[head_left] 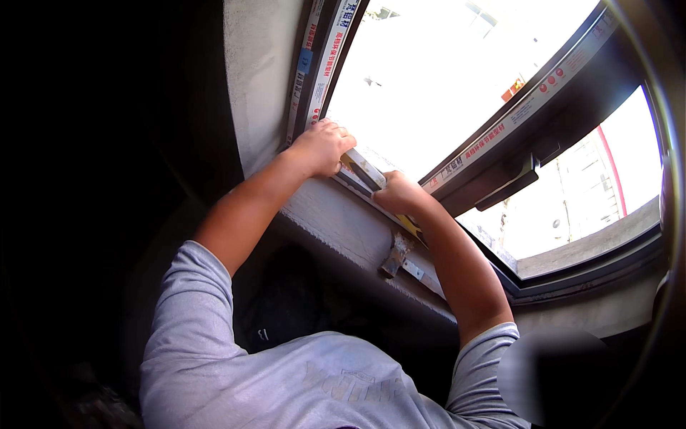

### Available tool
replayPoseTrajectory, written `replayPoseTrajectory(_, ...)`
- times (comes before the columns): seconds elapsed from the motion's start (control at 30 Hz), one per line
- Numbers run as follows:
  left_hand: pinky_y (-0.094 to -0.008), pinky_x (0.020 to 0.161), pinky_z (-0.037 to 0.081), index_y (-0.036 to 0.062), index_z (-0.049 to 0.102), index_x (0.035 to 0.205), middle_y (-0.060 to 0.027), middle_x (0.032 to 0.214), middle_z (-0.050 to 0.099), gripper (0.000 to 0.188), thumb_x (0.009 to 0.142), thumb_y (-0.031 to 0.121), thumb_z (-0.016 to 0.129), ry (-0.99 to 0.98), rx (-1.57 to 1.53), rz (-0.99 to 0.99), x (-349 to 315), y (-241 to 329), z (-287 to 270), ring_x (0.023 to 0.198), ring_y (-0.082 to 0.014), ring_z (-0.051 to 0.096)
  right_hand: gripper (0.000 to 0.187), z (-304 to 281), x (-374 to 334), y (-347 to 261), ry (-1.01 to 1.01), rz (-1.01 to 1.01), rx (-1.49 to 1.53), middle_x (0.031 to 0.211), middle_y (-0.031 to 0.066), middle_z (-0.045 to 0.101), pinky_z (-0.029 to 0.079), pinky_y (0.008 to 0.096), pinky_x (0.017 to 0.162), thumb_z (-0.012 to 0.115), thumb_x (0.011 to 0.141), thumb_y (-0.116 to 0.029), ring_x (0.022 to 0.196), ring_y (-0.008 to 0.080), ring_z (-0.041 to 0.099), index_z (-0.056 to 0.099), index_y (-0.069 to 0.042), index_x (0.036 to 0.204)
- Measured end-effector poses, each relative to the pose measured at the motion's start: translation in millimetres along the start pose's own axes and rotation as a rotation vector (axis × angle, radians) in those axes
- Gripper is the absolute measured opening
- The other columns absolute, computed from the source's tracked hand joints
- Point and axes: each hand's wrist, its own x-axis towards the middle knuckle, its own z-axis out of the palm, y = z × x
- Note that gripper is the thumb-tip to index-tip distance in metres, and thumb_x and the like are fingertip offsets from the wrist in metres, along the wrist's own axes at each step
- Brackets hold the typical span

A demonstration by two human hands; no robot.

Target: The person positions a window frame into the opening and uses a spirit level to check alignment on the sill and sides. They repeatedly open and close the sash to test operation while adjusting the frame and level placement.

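Note:
My left hand [327, 146] is closed over the left end of a long, narrow yellow and grey bar [365, 170] at the lower left corner of the window opening. Farther right along the same bar, my right hand [400, 193] is curled round it. The bar lies along the bottom rail of the dark window frame [334, 53]; its exact kind I cannot make out. A yellow part of it shows under my right wrist. My fingertips are partly hidden behind the hands.
On the pale sill [336, 218] sits a worn, brown-stained piece [395, 256] beside a small metal strip with holes [414, 269]. A dark sash with a handle [511, 184] stands at the right. Protective film with printing covers the frame. Bright outdoors shows through the opening.

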Motion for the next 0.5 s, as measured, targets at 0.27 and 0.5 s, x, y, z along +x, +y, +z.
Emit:
replayPoseTrajectory(0.27, -0.0422, 0.104, 0.058, 0.0173, 0.072, 0.139, -0.0121, 0.131, 0.076, 0.055, 0.084, 0.011, 0.076, -0.545, 0.169, -0.103, 66.2, -18.8, -5.8, 0.123, -0.0317, 0.072, 0.036, 10.6, 9.6, -5.2, 0.167, -0.047, -0.165, 0.120, 0.0248, 0.075, 0.055, 0.0448, 0.103, 0.062, 0.087, -0.012, 0.120, 0.0404, 0.070, 0.071, 0.000, 0.120)
replayPoseTrajectory(0.5, -0.0407, 0.104, 0.059, 0.0169, 0.067, 0.150, -0.0105, 0.139, 0.074, 0.071, 0.080, 0.012, 0.083, -0.606, 0.099, -0.162, 92.1, -25.0, 8.4, 0.123, -0.0298, 0.072, 0.038, 12.8, 18.7, 7.7, 0.154, -0.051, -0.110, 0.124, 0.0268, 0.073, 0.054, 0.0480, 0.104, 0.068, 0.091, -0.022, 0.120, 0.0442, 0.069, 0.066, 0.001, 0.122)
